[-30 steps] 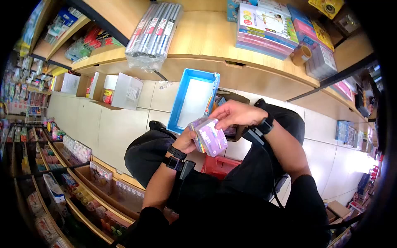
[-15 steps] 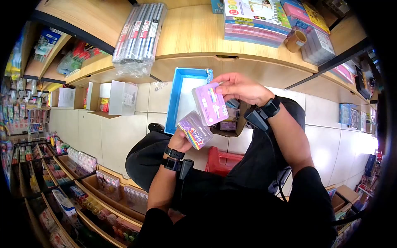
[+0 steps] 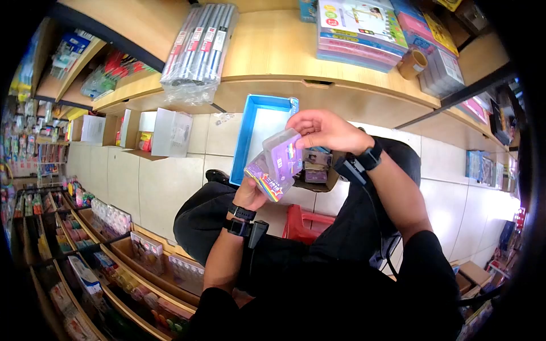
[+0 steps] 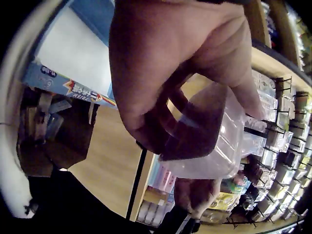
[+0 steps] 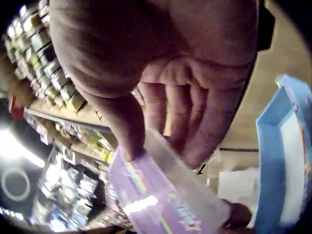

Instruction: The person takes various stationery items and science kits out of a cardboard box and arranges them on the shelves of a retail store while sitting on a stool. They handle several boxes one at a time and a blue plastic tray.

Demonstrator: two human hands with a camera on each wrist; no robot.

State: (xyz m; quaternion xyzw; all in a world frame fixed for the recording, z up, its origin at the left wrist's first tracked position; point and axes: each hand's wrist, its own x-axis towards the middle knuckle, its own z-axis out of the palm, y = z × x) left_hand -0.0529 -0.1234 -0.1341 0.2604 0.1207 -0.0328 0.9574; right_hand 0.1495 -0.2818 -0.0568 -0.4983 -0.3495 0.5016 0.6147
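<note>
My right hand point(image 3: 310, 132) pinches a flat purple plastic box point(image 3: 282, 154) by its top edge, thumb on one face and fingers on the other, as the right wrist view shows point(image 5: 161, 195). Just below it, my left hand point(image 3: 254, 192) grips a second clear box with rainbow stripes point(image 3: 263, 181); in the left wrist view its fingers curl round that clear box point(image 4: 209, 141). The two boxes overlap in front of my knees, and I cannot tell whether they touch.
A blue tray point(image 3: 257, 133) leans on the floor against the wooden shelf. A cardboard box of purple packs point(image 3: 314, 167) lies by my knee, above a red basket point(image 3: 307, 223). Wrapped tubes point(image 3: 199, 51) and stacked game boxes point(image 3: 358, 31) sit on the shelf; stocked racks point(image 3: 114, 250) stand left.
The right hand lifted the purple box off the left hand's box, raised it to face me, and has now lowered it back close against the striped box. The left hand stayed put.
</note>
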